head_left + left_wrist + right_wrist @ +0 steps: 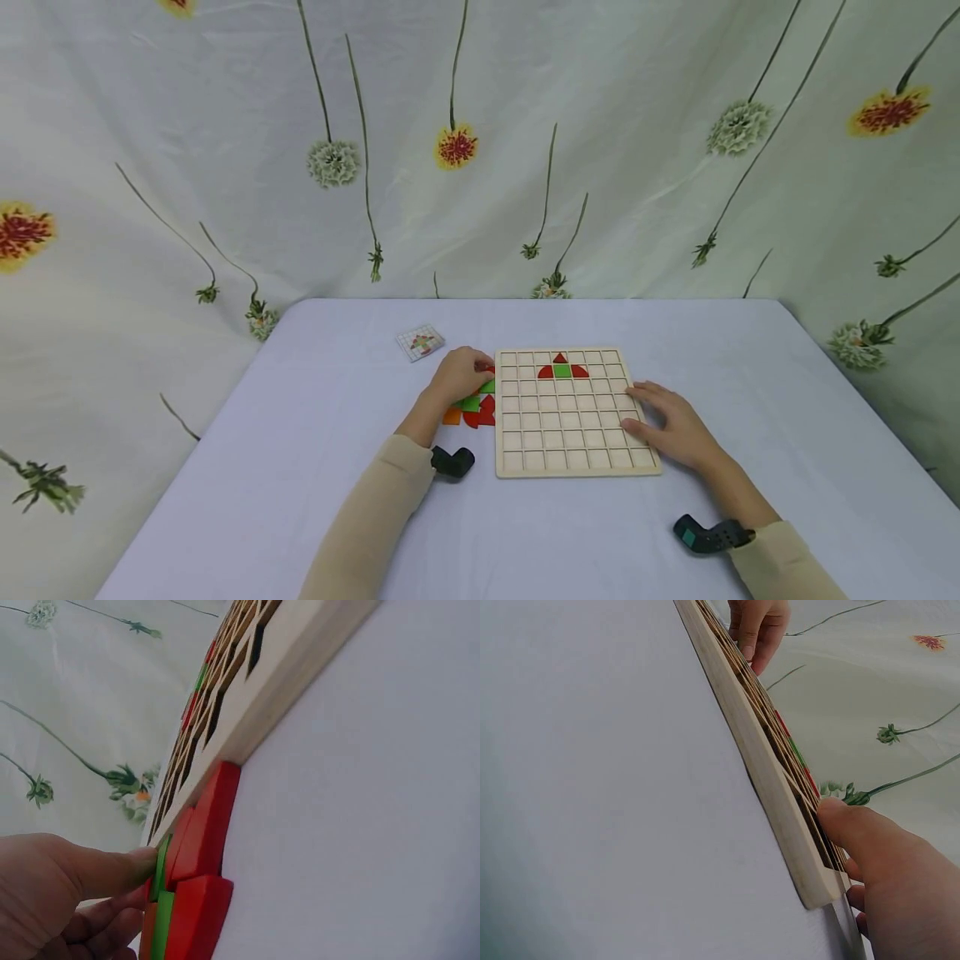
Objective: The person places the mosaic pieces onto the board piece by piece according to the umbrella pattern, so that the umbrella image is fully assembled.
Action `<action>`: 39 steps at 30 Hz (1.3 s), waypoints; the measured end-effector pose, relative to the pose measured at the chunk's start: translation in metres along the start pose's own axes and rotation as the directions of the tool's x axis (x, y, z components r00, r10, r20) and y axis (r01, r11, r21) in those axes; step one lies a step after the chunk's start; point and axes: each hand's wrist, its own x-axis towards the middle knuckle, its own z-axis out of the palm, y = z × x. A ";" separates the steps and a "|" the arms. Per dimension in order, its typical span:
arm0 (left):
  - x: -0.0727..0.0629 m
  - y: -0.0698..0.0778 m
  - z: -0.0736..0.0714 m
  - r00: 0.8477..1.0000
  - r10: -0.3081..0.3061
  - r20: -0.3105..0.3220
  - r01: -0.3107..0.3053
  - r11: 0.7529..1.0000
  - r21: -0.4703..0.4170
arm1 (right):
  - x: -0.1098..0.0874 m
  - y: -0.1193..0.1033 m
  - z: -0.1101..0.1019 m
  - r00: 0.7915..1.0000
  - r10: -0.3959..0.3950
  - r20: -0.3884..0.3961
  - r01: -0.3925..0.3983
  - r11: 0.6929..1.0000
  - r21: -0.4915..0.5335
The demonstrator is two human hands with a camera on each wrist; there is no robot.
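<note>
A square wooden grid board lies flat on the table. In its upper rows sit a red triangle, a green square and two red rounded pieces. At the board's left edge my left hand reaches into loose pieces, thumb and fingers pinching a red piece that they mostly hide. Beside it lie green pieces, red pieces and an orange piece. My right hand rests on the board's right edge, its thumb on top and other fingers along the side.
A small pattern card with a coloured figure on a grid lies behind my left hand. White cloth covers the table. Behind it hangs a flowered curtain. Dark bands with camera mounts sit on both wrists.
</note>
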 end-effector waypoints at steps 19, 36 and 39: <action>-0.002 0.010 -0.008 0.999 -0.053 -0.009 0.051 0.992 -0.111 | 0.001 0.001 0.000 1.000 -0.002 0.002 0.002 1.000 -0.013; -0.003 0.025 0.001 0.999 0.030 0.011 -0.027 0.967 -0.254 | 0.000 0.002 0.000 1.000 0.007 0.003 -0.007 1.000 -0.002; -0.001 0.028 0.004 0.999 0.042 0.015 -0.037 0.963 -0.267 | 0.000 0.002 0.000 1.000 0.009 0.004 -0.009 1.000 -0.004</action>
